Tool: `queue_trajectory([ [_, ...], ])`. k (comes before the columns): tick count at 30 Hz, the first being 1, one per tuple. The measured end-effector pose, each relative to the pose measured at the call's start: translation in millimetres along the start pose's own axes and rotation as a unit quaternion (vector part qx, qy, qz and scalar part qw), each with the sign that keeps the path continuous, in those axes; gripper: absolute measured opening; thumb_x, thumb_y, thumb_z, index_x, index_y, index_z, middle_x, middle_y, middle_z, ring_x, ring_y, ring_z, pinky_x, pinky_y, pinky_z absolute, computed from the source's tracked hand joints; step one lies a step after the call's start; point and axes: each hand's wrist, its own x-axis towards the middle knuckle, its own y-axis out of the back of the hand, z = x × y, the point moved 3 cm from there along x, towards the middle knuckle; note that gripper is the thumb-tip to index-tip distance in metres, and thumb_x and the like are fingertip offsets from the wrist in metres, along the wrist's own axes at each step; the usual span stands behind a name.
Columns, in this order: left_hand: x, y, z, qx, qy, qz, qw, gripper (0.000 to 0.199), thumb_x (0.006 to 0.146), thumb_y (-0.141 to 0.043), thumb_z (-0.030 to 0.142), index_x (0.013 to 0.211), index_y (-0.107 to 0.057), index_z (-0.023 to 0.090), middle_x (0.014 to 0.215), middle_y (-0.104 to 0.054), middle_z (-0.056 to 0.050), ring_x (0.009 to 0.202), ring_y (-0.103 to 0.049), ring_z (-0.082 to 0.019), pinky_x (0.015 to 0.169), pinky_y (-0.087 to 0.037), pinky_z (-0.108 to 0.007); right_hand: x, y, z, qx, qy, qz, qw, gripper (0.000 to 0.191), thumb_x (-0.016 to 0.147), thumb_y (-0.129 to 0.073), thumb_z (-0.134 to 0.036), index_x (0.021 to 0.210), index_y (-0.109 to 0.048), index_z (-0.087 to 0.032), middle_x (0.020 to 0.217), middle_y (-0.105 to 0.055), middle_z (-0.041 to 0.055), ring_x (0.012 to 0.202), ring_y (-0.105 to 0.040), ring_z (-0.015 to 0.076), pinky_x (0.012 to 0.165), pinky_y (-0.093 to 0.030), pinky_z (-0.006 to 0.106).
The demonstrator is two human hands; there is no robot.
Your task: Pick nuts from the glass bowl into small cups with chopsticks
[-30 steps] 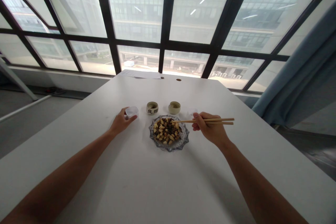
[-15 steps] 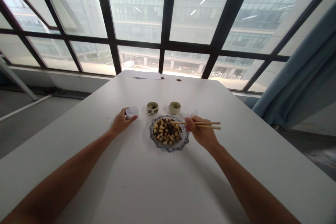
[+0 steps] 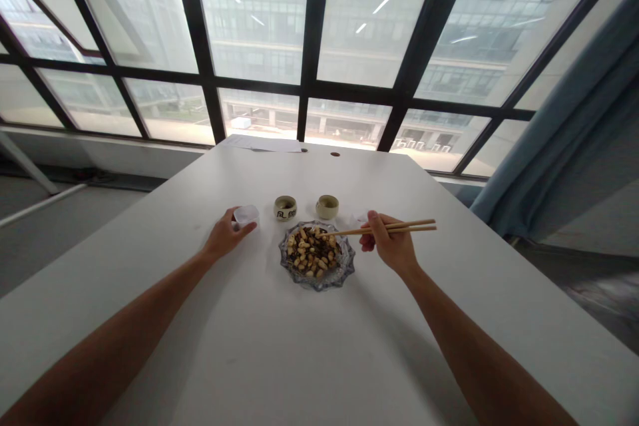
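Pinching chopsticks point(image 3: 422, 224) aimed left, R hand point(image 3: 392, 239) hung nearer the dish point(image 3: 345, 267) btwn both. L hand point(image 3: 226, 233), part-curled, held cup point(image 3: 246, 215).

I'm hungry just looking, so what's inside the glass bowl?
Pale nut-like pieces and dark bits are piled in the glass bowl, and chopsticks reach over its rim. They cover most of the bowl's bottom, so anything under the pieces is hidden.

Leaving open room across the near surface point(image 3: 249, 359), before the glass plate point(image 3: 344, 269); offering a narrow gap between two cups point(image 3: 285, 213) behind; blocking the plate's right side with chopsticks point(image 3: 349, 232) and right hand point(image 3: 393, 244).
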Motion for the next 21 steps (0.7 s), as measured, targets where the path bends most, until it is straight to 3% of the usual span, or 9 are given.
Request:
queue_trajectory([
  [2,0,0.3,0,0.003,0.002,-0.001,1.000,0.086,0.070,-0.060,0.072,0.131,-0.051,0.013,0.097,-0.071,-0.011,0.088,-0.068,-0.026,0.079,-0.054,-0.037,2,0,1,0.019,-0.007,0.004,1.000,0.058,0.081,-0.058,-0.072,0.067,-0.065,-0.017,0.048,-0.064,0.0032,0.036,-0.058,0.0138,0.035,-0.046,0.023],
  [6,1,-0.5,-1,-0.005,0.004,-0.004,1.000,0.087,0.070,-0.061,0.071,0.133,-0.050,0.013,0.101,-0.070,-0.013,0.091,-0.067,-0.027,0.081,-0.054,-0.038,3,-7,4,0.034,-0.003,-0.048,0.998,0.055,0.077,-0.063,-0.071,0.068,-0.066,-0.017,0.054,-0.067,0.0045,0.043,-0.063,0.0153,0.041,-0.051,0.024],
  [12,1,-1.5,-2,-0.015,0.001,-0.004,1.000,0.086,0.070,-0.061,0.071,0.133,-0.050,0.013,0.104,-0.070,-0.013,0.093,-0.067,-0.027,0.083,-0.054,-0.038,1,-3,7,-0.009,0.028,-0.008,1.000,0.054,0.085,-0.056,-0.069,0.070,-0.065,-0.018,0.056,-0.067,0.0042,0.044,-0.062,0.0150,0.042,-0.049,0.024],
  [18,1,-1.6,-3,-0.011,-0.002,-0.003,1.000,0.085,0.070,-0.061,0.071,0.132,-0.050,0.013,0.104,-0.070,-0.013,0.089,-0.068,-0.026,0.083,-0.054,-0.039,-9,-13,7,-0.122,0.101,-0.113,0.981,0.047,0.091,-0.056,-0.057,0.063,-0.062,-0.020,0.056,-0.067,0.0036,0.047,-0.061,0.0146,0.047,-0.048,0.025],
  [21,2,-2.4,-5,-0.010,-0.001,-0.002,1.000,0.086,0.070,-0.062,0.071,0.132,-0.050,0.013,0.104,-0.070,-0.014,0.089,-0.068,-0.026,0.083,-0.054,-0.039,-10,-12,3,-0.128,0.104,-0.150,0.975,0.048,0.093,-0.054,-0.054,0.059,-0.060,-0.020,0.053,-0.065,0.0031,0.045,-0.059,0.0136,0.046,-0.046,0.024],
])
